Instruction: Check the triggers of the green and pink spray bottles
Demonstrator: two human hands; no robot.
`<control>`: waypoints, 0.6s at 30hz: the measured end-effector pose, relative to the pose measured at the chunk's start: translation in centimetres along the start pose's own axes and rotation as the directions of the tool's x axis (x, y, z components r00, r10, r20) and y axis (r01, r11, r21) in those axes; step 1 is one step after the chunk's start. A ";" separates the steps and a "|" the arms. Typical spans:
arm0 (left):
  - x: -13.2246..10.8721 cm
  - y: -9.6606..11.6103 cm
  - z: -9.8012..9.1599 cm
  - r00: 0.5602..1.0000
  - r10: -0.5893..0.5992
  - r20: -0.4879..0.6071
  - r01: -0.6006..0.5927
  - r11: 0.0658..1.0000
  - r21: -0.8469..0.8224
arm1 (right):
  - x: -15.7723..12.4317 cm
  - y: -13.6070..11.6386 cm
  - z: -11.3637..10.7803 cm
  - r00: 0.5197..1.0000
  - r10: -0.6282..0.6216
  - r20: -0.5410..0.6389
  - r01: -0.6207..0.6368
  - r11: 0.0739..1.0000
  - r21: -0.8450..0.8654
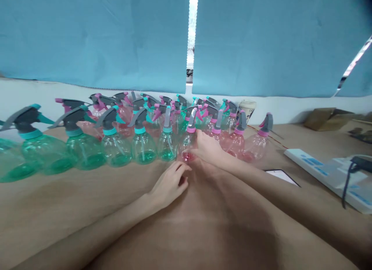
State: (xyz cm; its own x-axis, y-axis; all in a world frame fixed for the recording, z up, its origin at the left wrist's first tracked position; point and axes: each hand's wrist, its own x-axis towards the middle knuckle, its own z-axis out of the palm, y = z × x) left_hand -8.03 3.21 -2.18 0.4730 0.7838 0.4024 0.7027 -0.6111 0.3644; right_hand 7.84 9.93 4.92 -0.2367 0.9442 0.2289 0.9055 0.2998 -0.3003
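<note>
My right hand [207,147] is at the side of a pink spray bottle [186,145] in the middle of the front row, its fingers wrapped partly around the body. That bottle stands upright with a pink collar and a grey trigger head, and some of my fingers are hidden behind it. Just in front of the bottle's base, my left hand [170,184] rests low over the table, fingers loosely bent and apart, holding nothing. Immediately left of the held bottle is a green spray bottle [167,146] with a turquoise collar.
Several green spray bottles [117,152] line the front left; pink ones [257,146] stand to the right. More bottles crowd behind. On the right lie a phone [281,177], a white power strip [314,165] and a cardboard box [327,119]. A paper cup [247,107] stands near the white wall.
</note>
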 end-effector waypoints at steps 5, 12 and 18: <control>0.7 0.0 0.2 0.998 -0.059 0.011 0.060 0.998 -0.029 | -3.2 2.2 -0.9 0.988 -0.105 -0.113 0.112 0.992 0.053; 2.7 1.4 0.8 0.994 -0.101 -0.028 0.096 0.985 -0.144 | -4.4 7.6 -2.3 0.948 -0.012 -0.318 0.068 0.984 0.165; 4.2 3.0 2.0 0.995 -0.078 -0.059 0.065 0.977 -0.203 | -1.7 7.6 -1.1 0.965 0.090 -0.247 -0.023 0.965 0.263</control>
State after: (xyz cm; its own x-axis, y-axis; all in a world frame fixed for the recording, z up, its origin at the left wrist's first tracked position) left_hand -2.83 4.89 -1.04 0.3847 0.8212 0.4214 0.6094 -0.5689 0.5523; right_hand 15.47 10.41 3.23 -0.0594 0.9044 0.4226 0.7865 0.3031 -0.5381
